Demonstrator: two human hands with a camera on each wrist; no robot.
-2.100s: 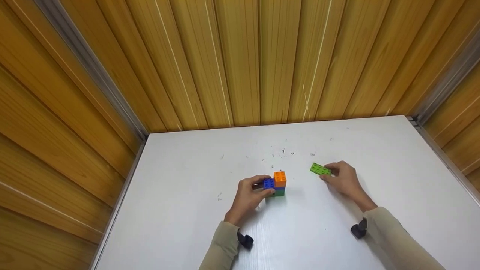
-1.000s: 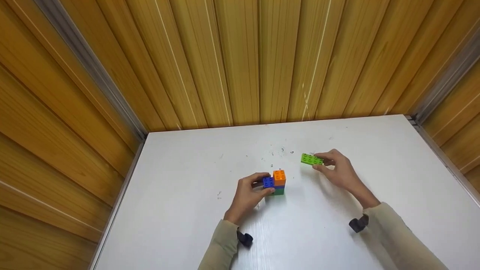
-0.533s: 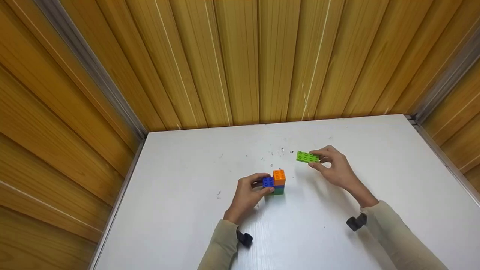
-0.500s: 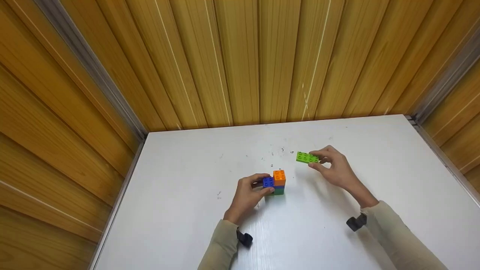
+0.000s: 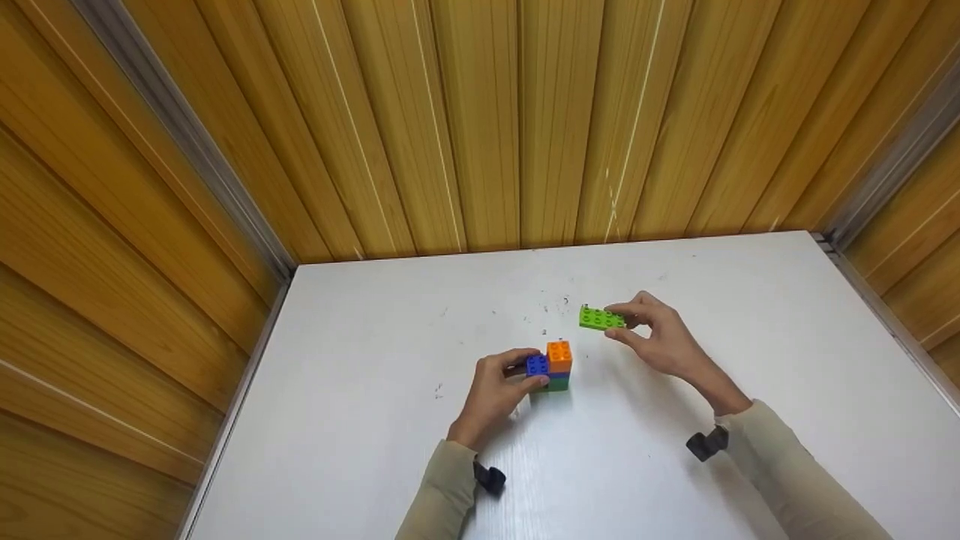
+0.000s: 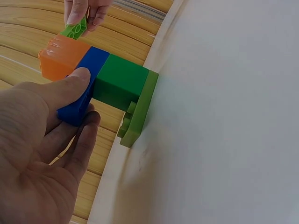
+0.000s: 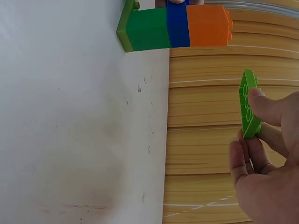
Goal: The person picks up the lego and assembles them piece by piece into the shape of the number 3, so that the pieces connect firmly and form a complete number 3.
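My left hand (image 5: 495, 391) pinches the flat blue brick (image 6: 93, 64) of a small stack standing on the table. Below the blue layer sits a dark green block (image 6: 122, 78), and under that a flat olive-green plate (image 6: 142, 109) rests against the tabletop. An orange block (image 5: 559, 355) tops the stack's right side, leaving blue studs bare beside it. Between thumb and fingers, my right hand (image 5: 660, 337) grips a thin lime-green brick (image 5: 600, 318), studs up, raised above the table behind and right of the stack. Its hollow underside shows in the right wrist view.
The white table (image 5: 360, 337) has dark scuff marks (image 5: 566, 301) behind the stack. Wood-patterned panels (image 5: 480, 127) rise along its back and sides. Each wrist carries a black strapped camera (image 5: 491, 480).
My right hand has lifted the lime-green brick and carried it leftward, nearer the stack. My left hand and the stack have stayed in place.
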